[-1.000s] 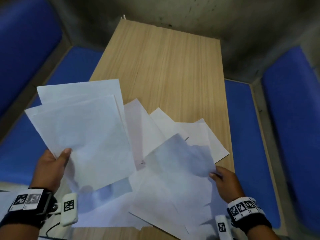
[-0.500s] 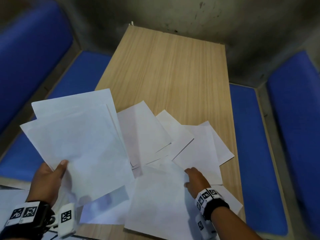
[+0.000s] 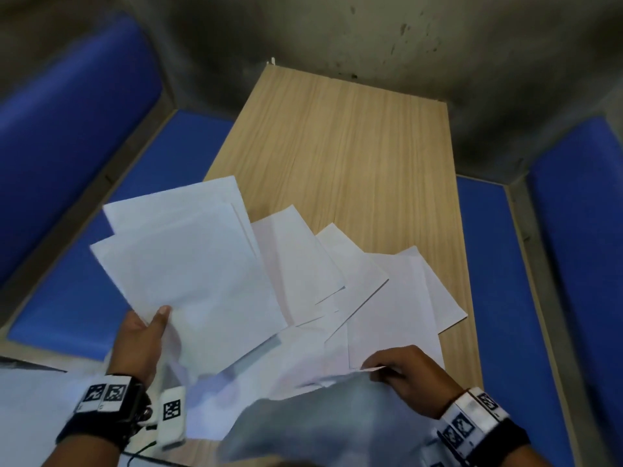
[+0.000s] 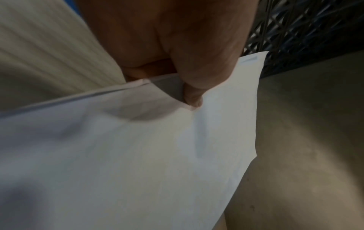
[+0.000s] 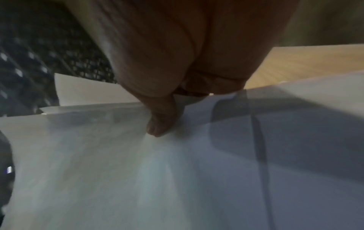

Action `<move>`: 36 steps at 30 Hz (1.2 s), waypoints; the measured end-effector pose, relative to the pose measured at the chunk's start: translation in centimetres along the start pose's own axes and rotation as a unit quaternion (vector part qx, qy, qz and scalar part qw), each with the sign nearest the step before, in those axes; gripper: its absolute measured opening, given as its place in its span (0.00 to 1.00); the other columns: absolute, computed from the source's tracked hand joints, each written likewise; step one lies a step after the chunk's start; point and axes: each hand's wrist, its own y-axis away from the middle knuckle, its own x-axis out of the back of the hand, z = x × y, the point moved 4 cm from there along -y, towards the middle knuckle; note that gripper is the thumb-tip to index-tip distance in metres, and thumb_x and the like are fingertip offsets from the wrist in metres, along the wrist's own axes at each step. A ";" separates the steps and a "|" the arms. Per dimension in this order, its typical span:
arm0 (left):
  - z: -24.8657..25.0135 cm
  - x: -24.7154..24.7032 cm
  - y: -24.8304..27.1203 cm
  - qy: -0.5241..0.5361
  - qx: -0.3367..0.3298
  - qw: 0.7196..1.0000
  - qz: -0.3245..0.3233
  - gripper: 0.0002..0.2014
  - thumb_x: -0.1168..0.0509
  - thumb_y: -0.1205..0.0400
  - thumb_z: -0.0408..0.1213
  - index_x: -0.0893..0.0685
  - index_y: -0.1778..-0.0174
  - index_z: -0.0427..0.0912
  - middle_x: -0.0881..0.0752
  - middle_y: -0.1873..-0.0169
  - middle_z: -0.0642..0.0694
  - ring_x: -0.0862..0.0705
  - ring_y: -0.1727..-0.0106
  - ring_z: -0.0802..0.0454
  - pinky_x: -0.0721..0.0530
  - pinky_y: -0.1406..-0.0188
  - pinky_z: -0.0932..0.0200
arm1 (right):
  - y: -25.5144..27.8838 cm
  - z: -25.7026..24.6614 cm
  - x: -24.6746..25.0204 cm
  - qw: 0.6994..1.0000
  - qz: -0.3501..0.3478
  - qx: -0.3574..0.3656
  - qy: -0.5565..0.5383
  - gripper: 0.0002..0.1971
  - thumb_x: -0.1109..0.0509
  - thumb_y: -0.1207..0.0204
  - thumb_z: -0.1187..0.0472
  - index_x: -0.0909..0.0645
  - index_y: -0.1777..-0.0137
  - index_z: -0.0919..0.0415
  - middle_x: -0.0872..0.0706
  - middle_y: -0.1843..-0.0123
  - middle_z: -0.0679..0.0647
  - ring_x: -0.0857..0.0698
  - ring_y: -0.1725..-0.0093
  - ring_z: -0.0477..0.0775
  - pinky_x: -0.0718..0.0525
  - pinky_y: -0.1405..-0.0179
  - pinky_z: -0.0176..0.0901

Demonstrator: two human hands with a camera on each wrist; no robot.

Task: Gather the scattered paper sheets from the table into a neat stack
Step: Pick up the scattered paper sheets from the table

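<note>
Take the wooden table (image 3: 354, 156) as your reference. Off its near-left corner, your left hand (image 3: 141, 345) holds a small bunch of gathered sheets (image 3: 188, 278) — thumb (image 3: 161, 320) pressed on top, the other fingers curled underneath. The left wrist view shows that same pinch at the paper's edge (image 4: 138, 147). The bunch is lifted and fanned, its far corners reaching out past the table's left edge over the blue seat (image 3: 101, 264).

Toward the middle of the table's near half, the loose sheets (image 3: 337, 281) lie overlapping one another at different angles, spread across to the right edge.

At the table's near-right corner, your right hand (image 3: 404, 375) pinches the edge of a single raised sheet (image 3: 320, 429) — blurred, and curling up toward you. The right wrist view shows the thumb (image 5: 161, 123) lying on that sheet's upper face, with the fingers hidden beneath it.
</note>
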 end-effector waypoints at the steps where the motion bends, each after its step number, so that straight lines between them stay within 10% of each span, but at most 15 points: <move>1: -0.3 -1.0 0.2 0.010 0.001 1.000 -0.019 0.18 0.37 0.13 0.35 0.22 0.27 0.36 0.15 0.37 0.42 0.18 0.37 0.45 0.24 0.39 0.52 | 0.0 -0.6 0.4 1.000 0.005 -0.003 -0.024 0.06 0.30 0.24 0.64 0.13 0.57 0.53 0.09 0.60 0.47 0.13 0.55 0.38 0.16 0.52 0.39; 6: -0.5 -6.5 3.5 0.018 0.072 0.982 -0.175 0.17 0.36 0.18 0.21 0.09 0.49 0.47 0.08 0.63 0.63 0.09 0.45 0.47 0.15 0.59 0.71 | -1.8 -1.4 0.7 0.977 0.103 -0.060 -0.178 0.04 0.26 0.24 0.59 0.12 0.53 0.58 0.07 0.54 0.56 0.09 0.52 0.54 0.13 0.51 0.54; 8: -0.2 -8.7 5.8 0.088 0.116 0.964 -0.221 0.13 0.36 0.18 0.25 0.06 0.60 0.39 0.08 0.71 0.56 0.07 0.51 0.43 0.14 0.68 0.68 | -2.6 -0.8 -0.1 0.955 0.146 -0.091 -0.241 0.08 0.25 0.24 0.57 0.13 0.47 0.55 0.06 0.51 0.52 0.09 0.50 0.53 0.11 0.45 0.57; 9: -0.2 -9.7 6.8 0.114 0.119 0.954 -0.252 0.08 0.31 0.19 0.32 0.08 0.50 0.34 0.06 0.65 0.51 0.11 0.43 0.35 0.13 0.64 0.64 | -2.9 -0.4 -0.6 0.944 0.160 -0.104 -0.268 0.10 0.26 0.23 0.57 0.14 0.43 0.54 0.07 0.48 0.50 0.09 0.48 0.51 0.12 0.42 0.57; 13: -3.1 -11.3 8.4 0.148 0.145 0.925 -0.318 0.42 0.16 0.41 0.58 0.16 0.31 0.47 0.08 0.40 0.41 0.11 0.38 0.38 0.11 0.47 0.45 | -3.4 1.3 -2.8 0.907 0.184 -0.156 -0.346 0.11 0.31 0.19 0.61 0.19 0.38 0.53 0.09 0.43 0.52 0.11 0.42 0.56 0.15 0.36 0.59; 18: -4.0 -11.1 9.4 0.129 0.217 0.925 -0.284 0.29 0.42 0.18 0.64 0.15 0.34 0.46 0.08 0.41 0.45 0.12 0.36 0.44 0.20 0.30 0.43 | -3.1 1.7 -5.1 0.887 0.212 -0.195 -0.361 0.21 0.34 0.19 0.70 0.33 0.33 0.49 0.14 0.43 0.51 0.15 0.42 0.52 0.18 0.38 0.49; 24: -0.6 -11.2 8.1 -0.032 0.004 0.970 -0.242 0.17 0.25 0.22 0.42 0.19 0.41 0.64 0.08 0.49 0.64 0.11 0.44 0.65 0.13 0.41 0.55 | -3.1 -1.5 -4.6 0.899 0.291 -0.105 -0.311 0.18 0.36 0.18 0.70 0.25 0.33 0.51 0.14 0.37 0.50 0.16 0.36 0.53 0.17 0.32 0.53; 29: 3.6 -10.7 7.9 0.030 -0.037 0.980 -0.192 0.23 0.17 0.33 0.48 0.14 0.43 0.56 0.08 0.51 0.64 0.10 0.51 0.65 0.12 0.55 0.65 | -1.9 -3.9 -2.0 0.879 0.342 0.011 -0.331 0.31 0.22 0.29 0.62 0.30 0.28 0.47 0.17 0.35 0.44 0.17 0.36 0.42 0.14 0.43 0.40; 36: 4.1 -10.8 8.1 0.058 -0.028 0.977 -0.205 0.26 0.14 0.37 0.36 0.12 0.44 0.52 0.07 0.51 0.57 0.09 0.51 0.60 0.11 0.53 0.60 | -2.3 -2.4 -2.5 0.881 0.364 -0.015 -0.301 0.34 0.13 0.41 0.64 0.26 0.41 0.39 0.15 0.47 0.39 0.14 0.45 0.44 0.11 0.48 0.45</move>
